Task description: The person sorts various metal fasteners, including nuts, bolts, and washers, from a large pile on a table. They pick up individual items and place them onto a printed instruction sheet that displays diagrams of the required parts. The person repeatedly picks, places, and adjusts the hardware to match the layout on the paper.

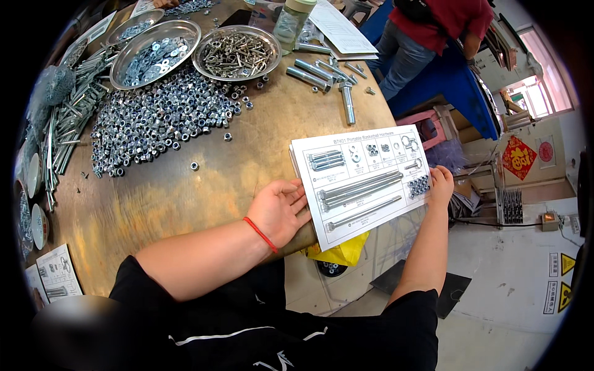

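Observation:
A thin stack of white printed sheets [365,213], with pictures of bolts, nuts and washers, is held tilted past the table's right front edge. My right hand [440,184] grips its right edge, thumb towards the front, the other fingers partly hidden. On the left edge my left hand [281,210], palm turned up and a red cord at the wrist, supports the stack with its fingers against the side; the fingertips are partly hidden. Nearest to the left hand on the table is a single loose nut [195,166], beside a wide heap of lock nuts [161,117].
Two steel dishes hold flat washers [117,74] and small brass-coloured parts [204,73]. Long bolts [77,117] lie at left; thick bolts [348,105] lie at the far right, near a jar [291,28]. Another person [427,31] stands by a blue surface. A yellow bag [343,250] sits below the table edge.

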Demonstrator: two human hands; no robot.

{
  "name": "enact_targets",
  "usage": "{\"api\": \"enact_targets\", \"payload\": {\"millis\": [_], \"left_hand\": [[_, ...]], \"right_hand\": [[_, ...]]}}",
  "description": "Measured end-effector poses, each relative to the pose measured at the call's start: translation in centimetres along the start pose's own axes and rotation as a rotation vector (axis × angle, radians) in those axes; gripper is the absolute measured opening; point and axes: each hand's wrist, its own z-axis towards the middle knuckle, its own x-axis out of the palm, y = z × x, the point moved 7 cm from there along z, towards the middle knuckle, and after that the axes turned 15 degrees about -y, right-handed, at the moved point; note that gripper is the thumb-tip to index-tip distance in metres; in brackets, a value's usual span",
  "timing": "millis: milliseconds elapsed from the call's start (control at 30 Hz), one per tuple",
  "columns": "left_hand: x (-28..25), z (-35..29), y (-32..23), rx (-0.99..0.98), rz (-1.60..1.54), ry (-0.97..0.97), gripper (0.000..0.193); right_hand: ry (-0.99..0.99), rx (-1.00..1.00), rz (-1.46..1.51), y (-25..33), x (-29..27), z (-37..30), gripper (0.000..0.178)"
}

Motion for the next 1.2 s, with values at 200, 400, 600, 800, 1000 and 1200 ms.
{"api": "enact_targets", "payload": {"millis": [200, 400, 600, 800, 1000, 1200], "left_hand": [[0.3, 1.6, 0.9, 0.015, 0.031, -0.022, 0.048], [-0.3, 1.9, 0.9, 0.035, 0.065, -0.020, 0.054], [-4.3, -1.6, -1.9, 0.151, 0.105, -0.127, 0.051], [-15.5, -15.5, -14.2, 0.796, 0.234, -0.039, 0.045], [-35.9, -38.0, -23.1, 1.657, 0.192, -0.817, 0.041], [-60.3, -54.8, -23.1, 1.793, -0.365, -1.749, 0.053]], "right_hand": [[0.006, -0.009, -0.059, -2.3, 0.5, 1.9, 0.021], [0.026, -0.007, -0.108, -5.3, 0.0, 2.4, 0.023], [0.016, -0.374, -0.303, -0.5, 0.5, -0.5, 0.030], [0.252, -0.618, -0.267, 12.7, 15.6, -17.5, 0.031], [1.145, -0.694, -0.161, 15.6, 32.3, -51.2, 0.030], [1.805, -0.491, -0.136, 9.5, 37.4, -79.7, 0.044]]}}
